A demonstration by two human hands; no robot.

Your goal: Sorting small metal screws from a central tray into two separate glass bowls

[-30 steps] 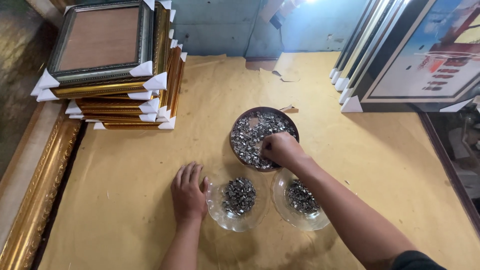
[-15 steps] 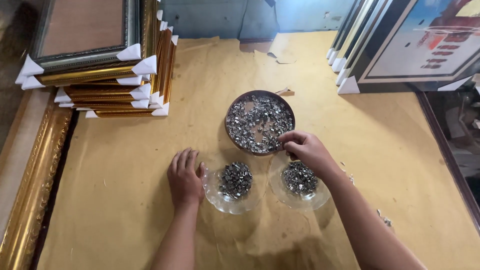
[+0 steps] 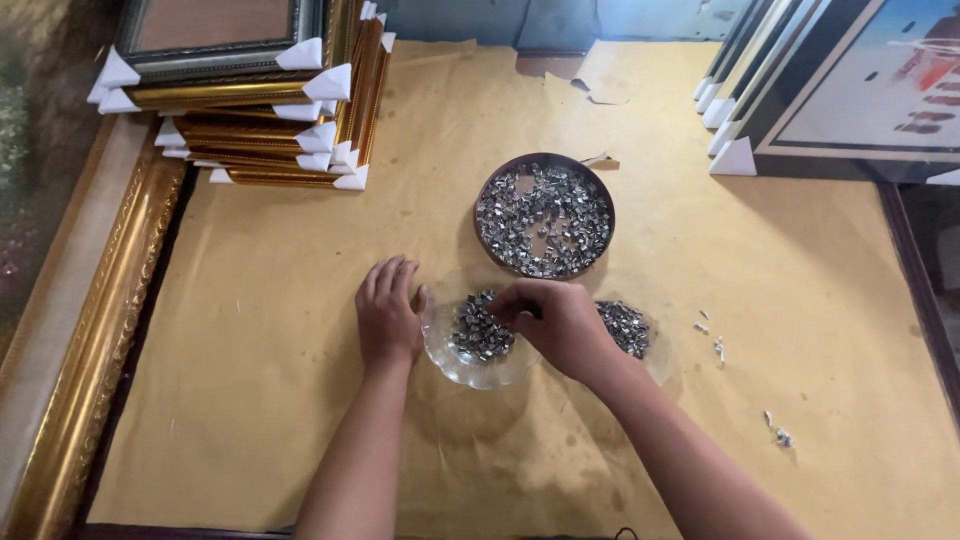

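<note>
Now | left hand [image 3: 388, 318] flat beside glass dish [image 3: 470, 362] | right hand [image 3: 558, 325] pinching clips [image 3: 478, 330]

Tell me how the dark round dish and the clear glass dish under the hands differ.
The dark round dish is opaque with a brown rim; the clear glass dish is see-through. The dark dish sits farther from the person, untouched; the glass dish is nearer, with the left hand at its edge and the right hand over it. The dark dish holds more pieces. Both are round and hold small silvery metal pieces.

bare paper [image 3: 260, 330] left, frames [image 3: 270, 110] behind — bowls [image 3: 545, 215] centre
</note>
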